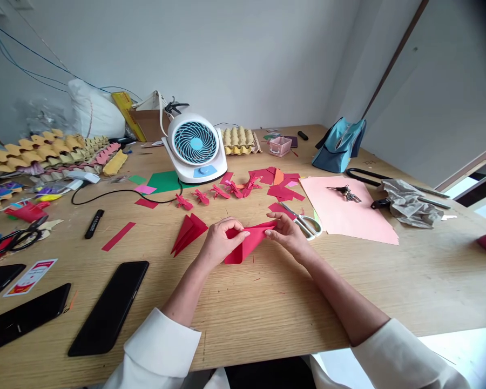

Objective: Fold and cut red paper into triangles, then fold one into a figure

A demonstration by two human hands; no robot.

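Both hands, left hand (221,240) and right hand (287,232), pinch one red paper (249,242) in their grip on the desk (267,302), five small red folded figures (216,193) beyond, one pair of scissors (305,221) just right.

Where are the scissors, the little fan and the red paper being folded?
scissors (308,222): head view, on the white handles.
fan (195,142): head view, on the blue grille.
red paper (249,242): head view, on its folded middle.

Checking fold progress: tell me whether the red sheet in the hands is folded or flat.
Folded: the red paper is doubled over, pinched by left hand and right hand.
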